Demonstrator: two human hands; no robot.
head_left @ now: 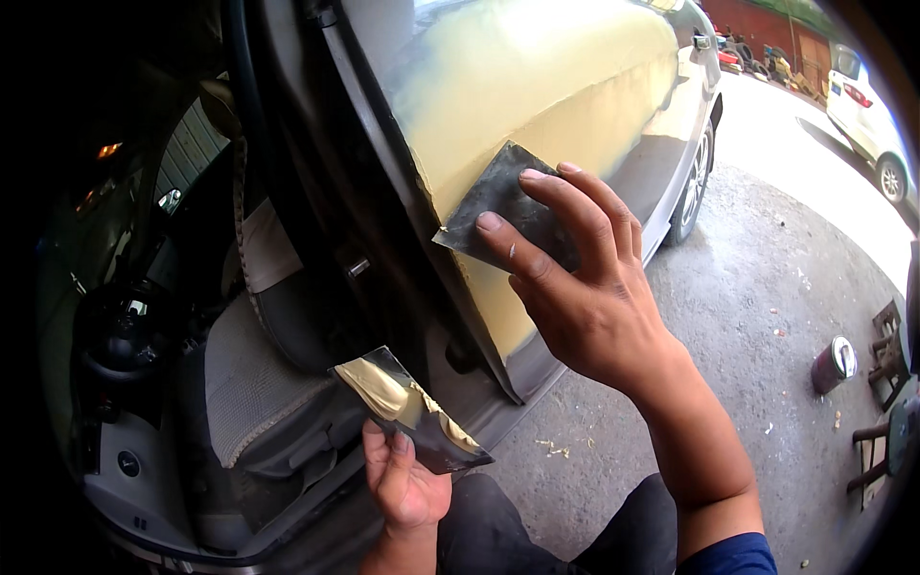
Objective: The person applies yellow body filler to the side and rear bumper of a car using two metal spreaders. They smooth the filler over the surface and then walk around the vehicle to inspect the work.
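Note:
My right hand (pixel 589 273) grips a dark, flat putty spreader (pixel 498 196) between thumb and fingers. The spreader lies against the car door panel (pixel 537 96), at its edge beside the door opening. Pale yellow body filler (pixel 460 125) coats much of that panel. Lower down, my left hand (pixel 407 479) pinches a dark flat plate (pixel 422 412) from below, tilted in front of the door sill. A thick smear of the same yellow filler (pixel 374 388) sits on the plate's upper end, with more along one edge. The left fingers behind the plate are hidden.
To the left is the car interior with a grey seat (pixel 264 369). A tin can (pixel 834 366) and a small stool (pixel 877 446) stand on the concrete floor (pixel 738 316) at right. A white car (pixel 867 115) is parked farther back.

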